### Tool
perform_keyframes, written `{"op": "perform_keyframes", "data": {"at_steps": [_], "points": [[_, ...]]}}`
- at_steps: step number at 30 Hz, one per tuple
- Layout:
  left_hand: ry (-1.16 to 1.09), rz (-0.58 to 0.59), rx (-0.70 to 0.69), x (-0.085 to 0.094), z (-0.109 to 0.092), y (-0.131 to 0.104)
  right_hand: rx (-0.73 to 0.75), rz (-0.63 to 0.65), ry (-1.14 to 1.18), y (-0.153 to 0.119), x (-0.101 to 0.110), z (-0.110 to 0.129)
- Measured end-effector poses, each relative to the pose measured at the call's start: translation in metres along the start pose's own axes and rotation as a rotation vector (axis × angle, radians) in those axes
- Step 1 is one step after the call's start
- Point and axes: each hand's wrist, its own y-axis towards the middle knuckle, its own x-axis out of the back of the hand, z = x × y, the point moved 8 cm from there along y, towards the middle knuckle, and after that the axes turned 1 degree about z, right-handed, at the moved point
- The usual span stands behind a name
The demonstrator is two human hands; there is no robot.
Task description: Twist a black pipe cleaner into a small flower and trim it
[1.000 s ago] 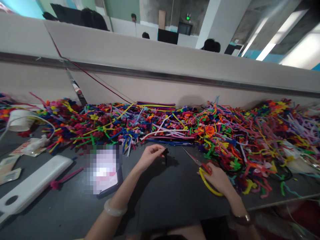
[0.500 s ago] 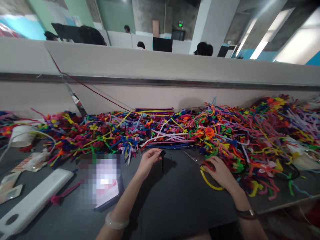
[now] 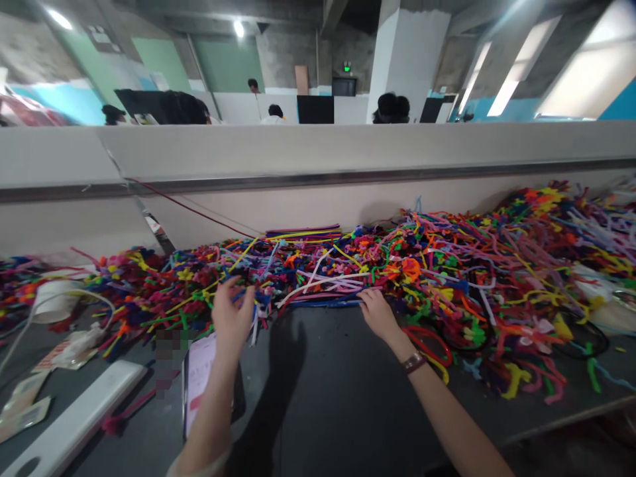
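Observation:
My left hand (image 3: 232, 315) is raised in front of the heap of coloured pipe cleaners (image 3: 163, 281), thumb and fingers apart with nothing seen between them. At the heap's front edge, my right hand (image 3: 377, 313) has its fingertips at the right end of a row of straight blue stems (image 3: 322, 303); whether it grips one is too small to tell. Red and yellow scissor handles (image 3: 432, 344) lie on the dark table (image 3: 338, 391), right of that hand. Beneath my left forearm is a phone (image 3: 199, 377) with a lit screen.
A white power strip-like bar (image 3: 79, 417), small packets (image 3: 24, 411) and a tipped white cup (image 3: 54, 301) lie at the left. Behind the heap stands a pale partition (image 3: 298, 149). Heads of people (image 3: 391, 108) show beyond it.
My left hand has moved left and opened; the black piece it held is gone from it. My right hand has left the scissors and moved left to the blue stems. The view has tilted up.

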Motion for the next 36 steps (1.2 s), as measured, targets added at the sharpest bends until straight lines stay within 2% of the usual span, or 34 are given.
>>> {"op": "perform_keyframes", "data": {"at_steps": [3,4,8,10,12,17,22,25,28,31,34,36], "points": [[0.144,0.450,-0.269,-0.071,-0.026,-0.041,-0.011,-0.018,0.027,-0.004,0.001,-0.007],[0.180,0.540,-0.334,-0.092,-0.032,-0.055,-0.017,-0.026,0.036,-0.005,0.001,-0.008],[0.406,0.722,-0.485,-0.153,-0.039,-0.083,-0.049,-0.072,0.075,-0.006,0.006,-0.012],[0.577,0.806,-0.526,-0.172,-0.034,-0.086,-0.071,-0.107,0.096,-0.006,0.009,-0.013],[0.689,0.843,-0.535,-0.181,-0.030,-0.083,-0.096,-0.155,0.119,-0.005,0.014,-0.015],[0.745,0.873,-0.588,-0.184,-0.035,-0.078,-0.200,-0.321,0.183,-0.008,0.028,-0.027],[0.723,0.859,-0.619,-0.171,-0.052,-0.056,-0.336,-0.493,0.221,-0.016,0.039,-0.047],[0.672,0.941,-0.514,-0.164,-0.054,-0.037,-0.383,-0.549,0.242,-0.019,0.042,-0.052],[0.660,0.908,-0.384,-0.150,-0.058,-0.011,-0.400,-0.565,0.263,-0.020,0.042,-0.053],[0.602,0.759,-0.352,-0.128,-0.075,0.016,-0.391,-0.560,0.277,-0.020,0.042,-0.053],[0.715,0.476,-0.346,-0.101,-0.093,0.036,-0.378,-0.557,0.284,-0.020,0.041,-0.052],[0.775,0.391,-0.318,-0.097,-0.097,0.036,-0.364,-0.549,0.291,-0.019,0.041,-0.050]]}}
